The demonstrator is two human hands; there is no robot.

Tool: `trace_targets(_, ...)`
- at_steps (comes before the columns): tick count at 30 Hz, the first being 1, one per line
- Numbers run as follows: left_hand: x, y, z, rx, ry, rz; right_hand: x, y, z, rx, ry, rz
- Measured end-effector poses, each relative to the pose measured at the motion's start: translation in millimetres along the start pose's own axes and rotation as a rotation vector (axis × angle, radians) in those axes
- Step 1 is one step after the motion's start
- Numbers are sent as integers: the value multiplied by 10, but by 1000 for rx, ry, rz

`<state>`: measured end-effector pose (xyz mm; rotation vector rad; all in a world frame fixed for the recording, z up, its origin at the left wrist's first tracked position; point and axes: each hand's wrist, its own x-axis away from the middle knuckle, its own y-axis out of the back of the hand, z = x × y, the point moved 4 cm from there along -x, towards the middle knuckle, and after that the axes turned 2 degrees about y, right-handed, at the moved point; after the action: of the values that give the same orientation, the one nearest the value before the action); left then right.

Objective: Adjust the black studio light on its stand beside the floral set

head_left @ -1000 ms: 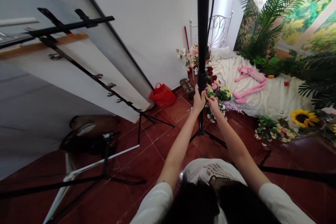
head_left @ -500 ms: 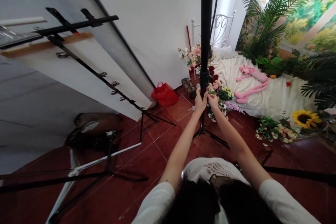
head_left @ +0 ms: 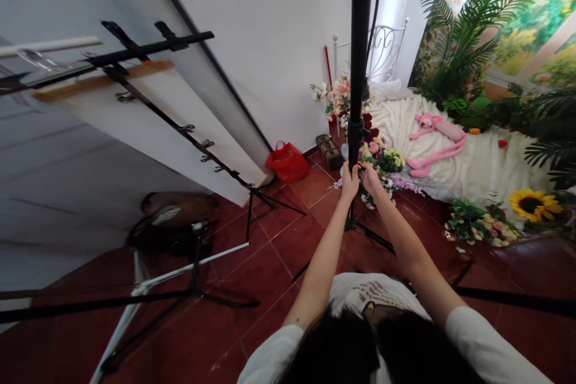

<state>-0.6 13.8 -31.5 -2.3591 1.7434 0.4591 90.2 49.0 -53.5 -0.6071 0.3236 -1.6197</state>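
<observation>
Glossy red tile floor (head_left: pixel 279 252), matte white wall (head_left: pixel 261 42). Black tripod stand (head_left: pixel 362 42) upright in front of the person, smooth round tube. Left hand (head_left: pixel 350 182) wrapped around it; right hand (head_left: pixel 371 180) fingers curled in at its right side, can't tell from here if they pinch anything. Both hands slid slightly lower over the last second, so grip's further below the collar (head_left: pixel 355 130). Pink Panther plush (head_left: pixel 450 130) on rumpled cream blanket (head_left: pixel 479 171).
</observation>
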Motion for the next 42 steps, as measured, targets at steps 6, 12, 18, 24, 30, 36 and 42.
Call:
trace_targets(6, -6, 22, 35, 1, -21, 29, -26, -54, -62, -95, 68, -115)
trace_targets(12, -9, 25, 75, -19, 0, 58, -99, -96, -111, -68, 101, -233)
trace_targets(18, -23, 21, 139, -11, 2, 63, -137, -101, -47, -43, 104, -229)
trace_targets(24, -7, 31, 116, -4, 14, 65, -74, -100, -19, 43, 86, -166)
trace_targets(30, -8, 38, 102, -37, 4, 57, -120, -99, 1, 198, 128, -227)
trace_targets(36, -25, 25, 157, -38, -30, 41, -138, -6, 100, 526, 253, -406)
trace_targets(42, -40, 14, 167, -26, -47, 60, -152, 18, 159, 693, 282, -450)
